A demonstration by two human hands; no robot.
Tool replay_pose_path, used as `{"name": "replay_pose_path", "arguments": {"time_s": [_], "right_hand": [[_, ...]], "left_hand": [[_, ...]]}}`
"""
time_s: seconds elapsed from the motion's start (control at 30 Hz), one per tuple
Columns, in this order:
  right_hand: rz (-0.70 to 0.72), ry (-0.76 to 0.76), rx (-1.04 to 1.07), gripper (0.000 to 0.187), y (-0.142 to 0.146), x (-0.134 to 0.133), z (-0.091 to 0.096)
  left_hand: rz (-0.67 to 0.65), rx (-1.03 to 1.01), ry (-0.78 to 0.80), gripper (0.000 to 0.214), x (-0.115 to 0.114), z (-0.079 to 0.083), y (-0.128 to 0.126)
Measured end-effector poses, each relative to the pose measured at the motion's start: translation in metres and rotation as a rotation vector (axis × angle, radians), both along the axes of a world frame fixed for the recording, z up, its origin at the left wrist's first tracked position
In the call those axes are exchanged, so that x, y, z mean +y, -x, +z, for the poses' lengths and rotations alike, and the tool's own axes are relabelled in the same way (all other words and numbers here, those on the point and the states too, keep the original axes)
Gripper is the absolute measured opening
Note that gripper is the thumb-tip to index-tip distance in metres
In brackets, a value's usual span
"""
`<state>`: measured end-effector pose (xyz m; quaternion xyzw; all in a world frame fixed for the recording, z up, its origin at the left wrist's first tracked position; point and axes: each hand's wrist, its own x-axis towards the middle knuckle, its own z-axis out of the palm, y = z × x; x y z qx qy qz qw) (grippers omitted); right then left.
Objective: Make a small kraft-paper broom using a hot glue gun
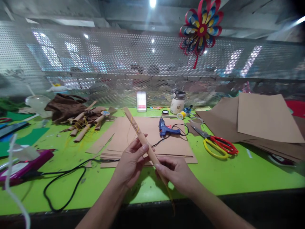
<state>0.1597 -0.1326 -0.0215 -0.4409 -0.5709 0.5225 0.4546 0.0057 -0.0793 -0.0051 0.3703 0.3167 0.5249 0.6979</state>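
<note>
Both hands hold one long, narrow strip of brown paper point(145, 140), partly rolled or folded into a tube and slanting from upper left to lower right. My left hand point(133, 156) grips it around the middle, thumb on top. Lower down, my right hand point(175, 171) pinches it near its lower end. A thin yellow thread hangs below that end, and more thread shows by the upper part. Beneath lies a stack of brown paper sheets point(147, 127). On the stack rests a blue hot glue gun point(166, 127) with a black cord.
Scissors point(214, 143) with red and yellow handles lie to the right, beside large brown sheets point(267, 117). Brown paper rolls with yellow thread point(83, 127) are at left. A purple power strip point(26, 167) and loose cord occupy the front left. A jar point(177, 103) stands behind.
</note>
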Motion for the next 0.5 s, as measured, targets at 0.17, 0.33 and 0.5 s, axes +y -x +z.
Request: {"name": "replay_pose_path", "arguments": {"time_s": [0.17, 0.33, 0.5], "right_hand": [[-0.15, -0.135, -0.213, 0.032, -0.039, 0.043, 0.01], [-0.259, -0.241, -0.313, 0.027, -0.068, 0.09, 0.028], [-0.035, -0.346, -0.288, 0.02, -0.044, 0.078, 0.056]], "left_hand": [[0.138, -0.007, 0.038, 0.037, 0.005, -0.001, -0.001], [0.147, 0.016, 0.047, 0.034, 0.007, -0.004, 0.002], [-0.176, -0.075, -0.004, 0.033, 0.001, -0.001, 0.006]]}}
